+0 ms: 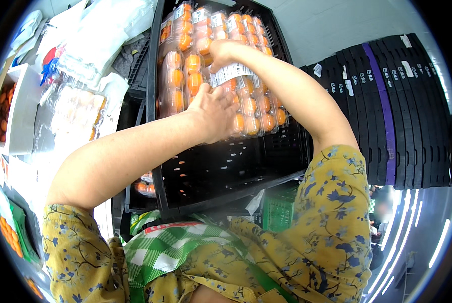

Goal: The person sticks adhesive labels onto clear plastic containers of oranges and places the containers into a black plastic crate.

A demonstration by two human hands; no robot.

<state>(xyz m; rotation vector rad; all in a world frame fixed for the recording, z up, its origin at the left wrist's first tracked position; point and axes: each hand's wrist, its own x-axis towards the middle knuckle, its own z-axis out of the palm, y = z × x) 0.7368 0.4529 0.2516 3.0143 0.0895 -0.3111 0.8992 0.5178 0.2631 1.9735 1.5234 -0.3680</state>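
Clear plastic packs of round orange fruits (183, 76) stand in rows in a large black crate (205, 187); several carry white labels. My left hand (215, 113) is closed at the near side of a labelled fruit pack (226, 74) in the middle of the rows, fingers bent against its plastic. From the right, my right hand (226, 53) reaches over and grips the far side of that pack, thumb and fingers curled down. Some fingertips are hidden among the packs. The near part of the crate shows its bare slatted floor.
At left, a white table holds plastic bags (104, 43), a clear fruit pack (79, 111) and a white box (26, 111) with orange-red fruits. Stacked black crates (357, 101) with one purple band stand at right. A green basket (279, 209) is below the crate.
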